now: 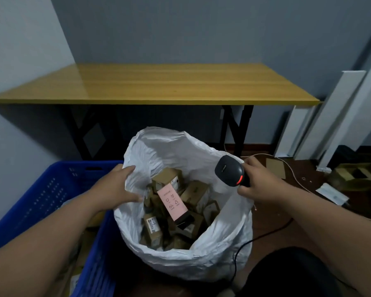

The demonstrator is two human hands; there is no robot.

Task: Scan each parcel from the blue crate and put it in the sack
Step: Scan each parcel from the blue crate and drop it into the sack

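sack (212, 251) mouth gapes open between both hands; parcels (176, 202) heaped inside; blue crate (51, 189) wall touching left

Both forearms reach forward and inward from the lower corners. The left hand (118, 188) lies open, fingers straight, thumb spread apart, palm turned inward. The right hand (257, 183) is raised slightly, fingers and thumb curled in a closed grip.

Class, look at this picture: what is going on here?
A person is sorting parcels. The right hand grips a black barcode scanner above a white sack filled with small boxes, a pink box on top. The open left hand rests at the sack's rim, empty. A blue crate stands at the left.
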